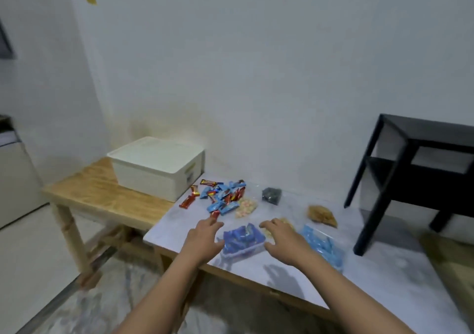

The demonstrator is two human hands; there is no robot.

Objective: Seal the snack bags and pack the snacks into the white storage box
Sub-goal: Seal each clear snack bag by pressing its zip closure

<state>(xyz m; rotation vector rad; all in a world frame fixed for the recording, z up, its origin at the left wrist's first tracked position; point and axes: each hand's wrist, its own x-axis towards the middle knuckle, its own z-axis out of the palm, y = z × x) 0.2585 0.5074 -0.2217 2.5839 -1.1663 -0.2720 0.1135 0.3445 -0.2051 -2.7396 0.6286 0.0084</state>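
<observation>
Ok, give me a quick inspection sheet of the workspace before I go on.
Surface: white tabletop, with a wooden table beside it on the left.
Job's things: box on the wooden table, lid on; loose bars in a heap; blue bag between the hands; pale-blue bag, candy bag, dark bag and brown bag lie around it. Seals: cannot tell.
Clutter: nothing seen.
Hands: left hand and right hand open, either side of the blue bag; contact unclear.
Cables: nothing seen.
Surroundings: black shelf at right; wall behind.
</observation>
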